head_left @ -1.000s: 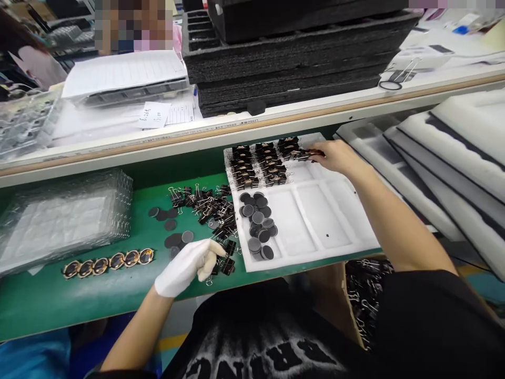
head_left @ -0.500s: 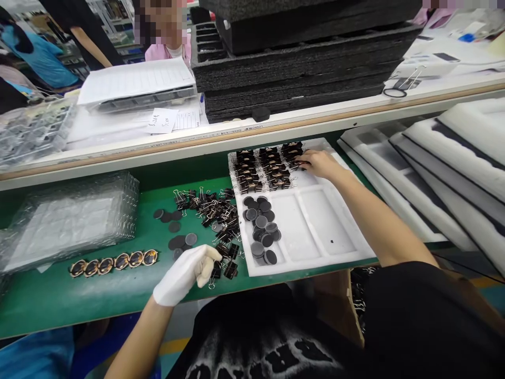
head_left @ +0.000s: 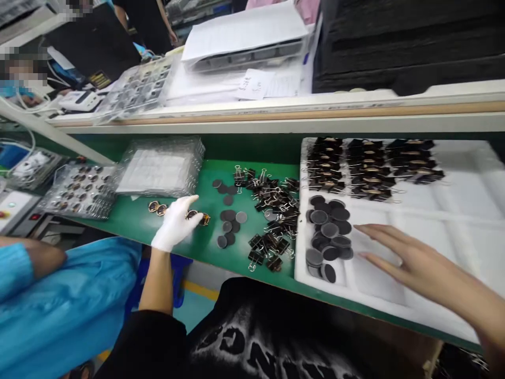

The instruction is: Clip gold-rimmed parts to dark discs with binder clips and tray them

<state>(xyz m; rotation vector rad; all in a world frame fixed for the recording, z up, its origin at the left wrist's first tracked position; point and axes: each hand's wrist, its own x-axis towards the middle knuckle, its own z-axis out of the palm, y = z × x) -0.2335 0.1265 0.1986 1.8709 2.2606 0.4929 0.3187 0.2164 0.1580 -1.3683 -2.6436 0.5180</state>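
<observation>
Gold-rimmed rounds (head_left: 161,210) lie in a row on the green surface (head_left: 205,247), and from where I stand the white-gloved left hand (head_left: 175,223) covers the middle of that row. Its thumb and pointing finger are apart, with the thumb tip right by the end round; I can't tell if they touch. If a round is to be grabbed, I'd say go gently: squeeze the gold edge, not the middle, and try to keep the others straight. A slow, soft squeeze seems best, since a hard one might make a round slip. The bare right hand (head_left: 418,258) has its fingers spread over the white tray (head_left: 302,231), near a heap of dark discs (head_left: 329,230), and I see nothing in its grip. It should mind those discs, as a bump could make them slide. More dark discs (head_left: 228,215) and a pile of black clips (head_left: 276,200) sit between the rounds and the tray, so any carrying is best done up high.
</observation>
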